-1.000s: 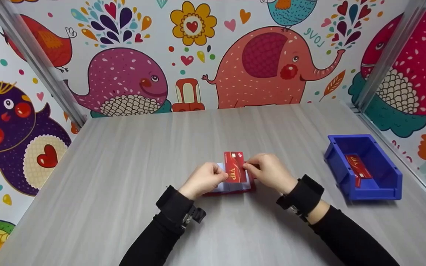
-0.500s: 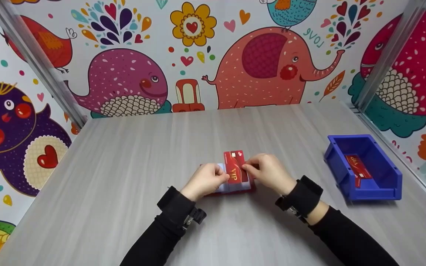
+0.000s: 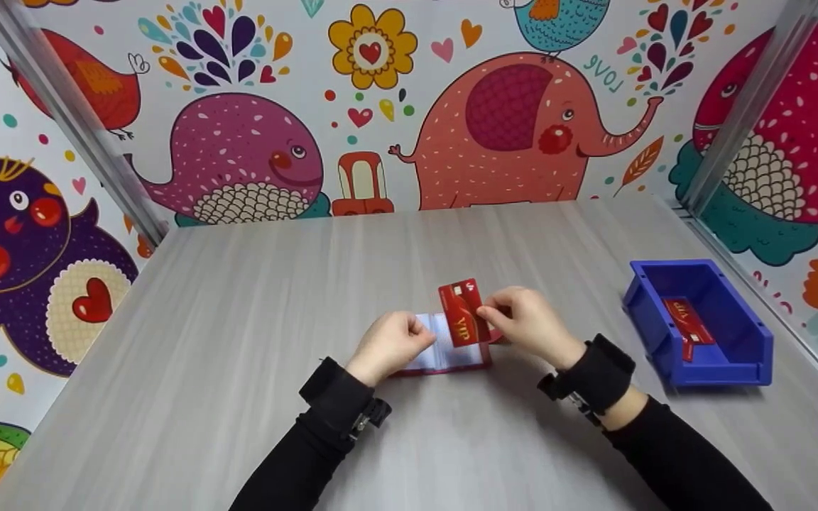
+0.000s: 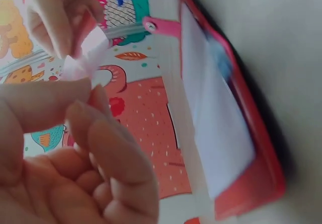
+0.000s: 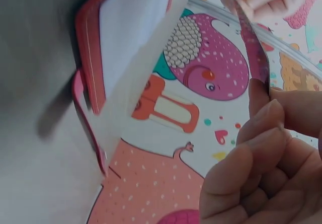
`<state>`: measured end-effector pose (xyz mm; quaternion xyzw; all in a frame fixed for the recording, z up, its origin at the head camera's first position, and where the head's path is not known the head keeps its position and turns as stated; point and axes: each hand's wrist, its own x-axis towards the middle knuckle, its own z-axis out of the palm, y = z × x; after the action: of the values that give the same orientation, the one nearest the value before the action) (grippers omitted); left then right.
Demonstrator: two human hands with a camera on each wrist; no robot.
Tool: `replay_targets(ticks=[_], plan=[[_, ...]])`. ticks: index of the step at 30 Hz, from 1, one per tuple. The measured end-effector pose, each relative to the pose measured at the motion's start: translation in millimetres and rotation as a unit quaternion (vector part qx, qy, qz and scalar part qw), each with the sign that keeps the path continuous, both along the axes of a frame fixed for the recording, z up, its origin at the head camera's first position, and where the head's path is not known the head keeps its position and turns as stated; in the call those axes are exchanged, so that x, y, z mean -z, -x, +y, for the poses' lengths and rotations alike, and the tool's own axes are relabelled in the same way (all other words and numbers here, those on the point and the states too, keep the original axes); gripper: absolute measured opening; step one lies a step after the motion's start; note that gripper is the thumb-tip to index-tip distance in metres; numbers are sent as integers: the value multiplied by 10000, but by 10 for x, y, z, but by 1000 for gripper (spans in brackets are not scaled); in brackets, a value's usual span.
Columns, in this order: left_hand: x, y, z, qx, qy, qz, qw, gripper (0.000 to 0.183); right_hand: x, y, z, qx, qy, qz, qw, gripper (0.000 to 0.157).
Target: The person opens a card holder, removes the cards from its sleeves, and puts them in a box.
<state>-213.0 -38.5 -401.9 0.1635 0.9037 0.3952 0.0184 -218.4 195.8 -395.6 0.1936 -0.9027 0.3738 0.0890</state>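
A red VIP card (image 3: 464,312) is pinched at its right edge by my right hand (image 3: 526,323), raised over an opened red card holder (image 3: 451,368). The right wrist view shows that card (image 5: 255,58) nearly edge-on between thumb and fingers. My left hand (image 3: 395,342) has thumb and index fingertips together just left of the card, a small gap showing in the head view; nothing shows in its grip. Pale sleeve pages (image 4: 216,113) fill the holder, and a pink snap strap (image 4: 163,26) sticks out from its side. In the left wrist view the card is blurred with glare.
A blue bin (image 3: 714,372) stands on the right of the grey table (image 3: 274,305), with red VIP cards (image 3: 687,323) lying in it. Cartoon-printed wall panels (image 3: 395,121) and metal frame posts enclose the table's back and sides.
The card has moved right and slightly up with my right hand, tilting, and come away from my left fingertips. More of the holder's pages now shows. The left hand has hardly moved.
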Motion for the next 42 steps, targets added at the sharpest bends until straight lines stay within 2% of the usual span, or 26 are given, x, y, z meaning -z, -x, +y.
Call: replay_targets(ticks=[4,8,11,14,19,24,32,36,42], plan=[[48,14,-45,-528,812,437,9943,17,-64,4,144,56,-22,256,9997,22],[127,30,-90,-1028,1535,753,9799,28,-157,-26,340,213,-19,362,9991,21],[182,44,-118,-1306,1865,906,9695,33,-252,-78,511,428,-133,358,9984,18],[219,55,-138,-1508,2019,871,9638,29,-353,-143,689,667,-283,440,9964,19],[248,62,-149,-1620,2152,593,9612,25,-486,-247,976,1103,-382,514,9918,22],[253,69,-144,-1617,2216,454,9606,24,-578,-325,1282,1508,-411,151,9876,32],[250,92,-142,-1606,2262,380,9600,23,-709,-337,1792,1808,-456,-455,9814,46],[252,90,-137,-1620,2231,345,9606,23,-703,-326,2006,2038,-659,-624,9748,49],[250,83,-123,-1633,2242,341,9602,21,-617,-321,2261,2602,-831,-968,9571,49]])
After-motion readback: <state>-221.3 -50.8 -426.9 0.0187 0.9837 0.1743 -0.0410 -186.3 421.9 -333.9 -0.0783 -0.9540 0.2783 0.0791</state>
